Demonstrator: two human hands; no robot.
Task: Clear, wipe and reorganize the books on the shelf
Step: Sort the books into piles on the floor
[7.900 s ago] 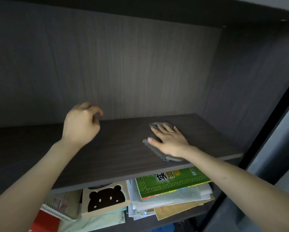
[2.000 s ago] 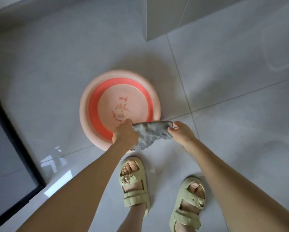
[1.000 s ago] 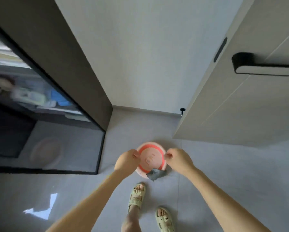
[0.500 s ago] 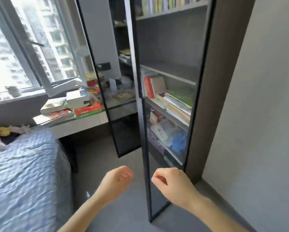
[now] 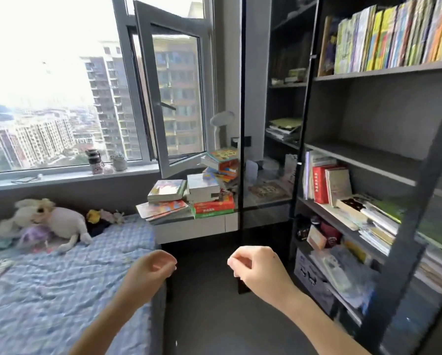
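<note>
The dark bookshelf stands at the right with one bare shelf board (image 5: 363,156) between a full upper row of upright books (image 5: 394,37) and a lower shelf of red and stacked books (image 5: 343,196). Several books lie piled on the white desk (image 5: 194,194) under the window. My left hand (image 5: 150,269) and my right hand (image 5: 255,265) hang in front of me, low in the view, fingers loosely curled and holding nothing. Both hands are well short of the desk and the shelf. The grey cloth is out of view.
A bed with a blue cover (image 5: 61,290) and soft toys (image 5: 48,221) fills the left. The shelf's glass door (image 5: 241,149) stands open edge-on straight ahead. A window pane (image 5: 173,98) swings inward above the desk. Dark floor runs between bed and shelf.
The cloth left my hands at the pink basin on the floor. My view has since turned up and left from the basin to the shelf, then the desk; both hands stay empty.
</note>
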